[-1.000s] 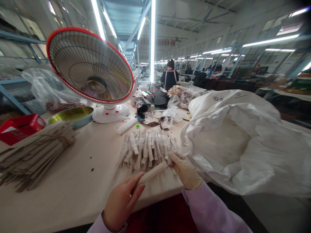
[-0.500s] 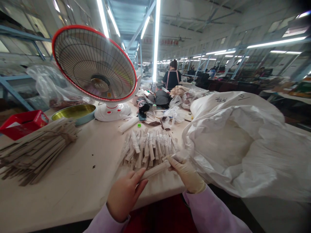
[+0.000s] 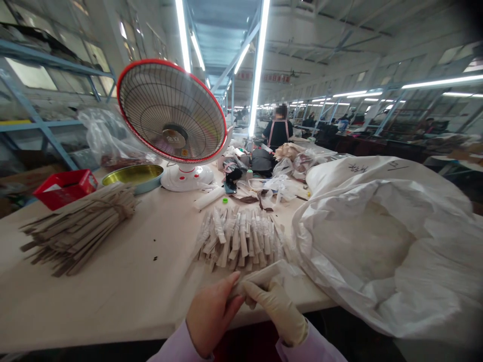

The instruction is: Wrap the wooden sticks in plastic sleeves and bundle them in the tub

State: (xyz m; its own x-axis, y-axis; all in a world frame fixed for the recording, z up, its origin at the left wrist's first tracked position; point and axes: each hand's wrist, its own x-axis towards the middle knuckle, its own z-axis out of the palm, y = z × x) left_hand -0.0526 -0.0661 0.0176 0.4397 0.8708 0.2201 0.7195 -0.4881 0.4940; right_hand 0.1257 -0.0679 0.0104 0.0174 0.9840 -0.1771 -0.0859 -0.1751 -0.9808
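A pale flat strip in clear plastic film point(image 3: 264, 273) is held low over the table's front edge. My bare left hand point(image 3: 216, 312) grips its near end between thumb and fingers. My gloved right hand point(image 3: 277, 307) is closed on the strip right beside the left, its fingers partly hidden. Loose film sticks out past the strip's far end. Just beyond my hands lies a pile of similar strips wrapped in plastic point(image 3: 241, 236). A tied bundle of bare grey-beige strips point(image 3: 81, 221) lies at the left.
A large white sack point(image 3: 362, 221) stands open at the right. Left of centre is a red-rimmed fan heater point(image 3: 173, 113), with a gold-lined tray point(image 3: 132, 176) and red box point(image 3: 66, 188) beside it. Plastic bags point(image 3: 281, 186) clutter the back. A person point(image 3: 278, 130) stands farther off.
My right hand has slid along the strip toward my left, and both hands have come nearer my body. The strip's far end now points up and away. The whole view has shifted.
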